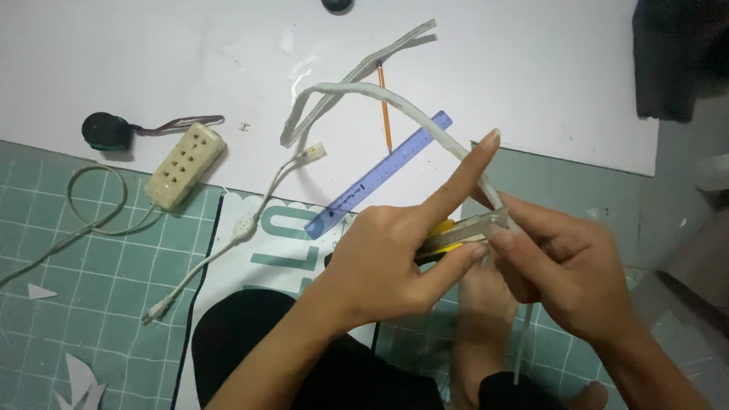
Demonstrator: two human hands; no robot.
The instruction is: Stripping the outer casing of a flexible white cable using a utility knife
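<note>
My left hand [395, 258] grips a yellow utility knife [443, 235], index finger stretched out along the top. The knife's metal blade end [482, 222] rests against a flat white cable [395, 101]. My right hand [566, 266] pinches that cable just beside the blade. From there the cable arcs up and left over the white sheet [152, 53], and a thin strand hangs down below my right hand. My knees and feet show under both hands.
A blue ruler [380, 173] and an orange pencil [384, 106] lie near the cable. A beige power strip [186, 163], a black round object [106, 130] and a white cord with an inline switch [243, 225] lie left on the green cutting mat [76, 250]. Dark cloth [676, 53] hangs top right.
</note>
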